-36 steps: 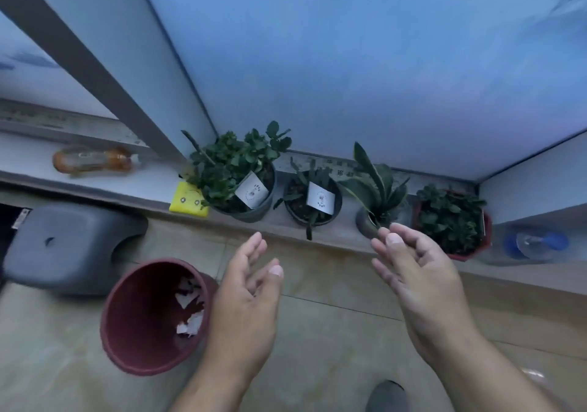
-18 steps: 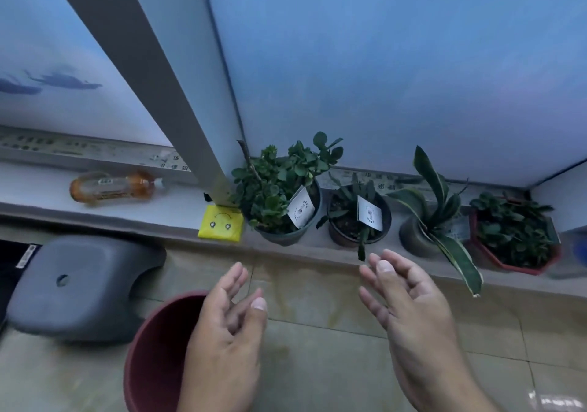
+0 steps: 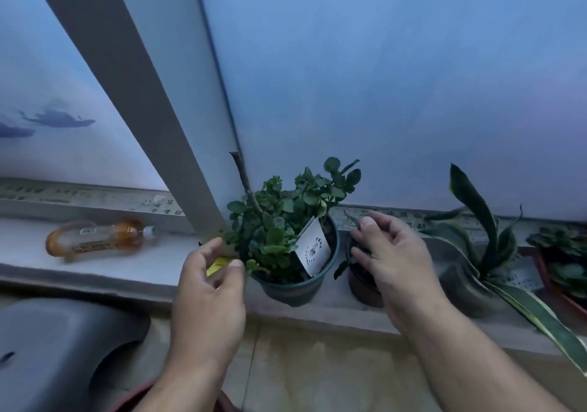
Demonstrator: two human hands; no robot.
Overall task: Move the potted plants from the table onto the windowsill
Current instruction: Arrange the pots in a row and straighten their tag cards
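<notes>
A leafy plant in a dark green pot (image 3: 293, 287) with a white tag stands on the windowsill (image 3: 104, 262). My left hand (image 3: 211, 281) hovers at the pot's left side, fingers loosely curved, thumb near the rim, holding nothing. My right hand (image 3: 394, 262) reaches in at the pot's right, fingers spread, covering most of a small dark pot (image 3: 363, 287). Further right stand a long-leaved plant in a grey pot (image 3: 463, 281) and a plant in a red pot (image 3: 562, 271) at the frame edge.
A window frame post (image 3: 152, 119) rises just left of the green pot. An orange bottle (image 3: 98, 238) lies on the sill at left. A yellow item (image 3: 219, 264) peeks out behind my left hand. A grey stool (image 3: 54, 341) sits below left, a red bucket's rim (image 3: 133, 399) at the bottom.
Both hands have moved forward and up to either side of the green pot. The view has drawn closer to the sill and shifted left.
</notes>
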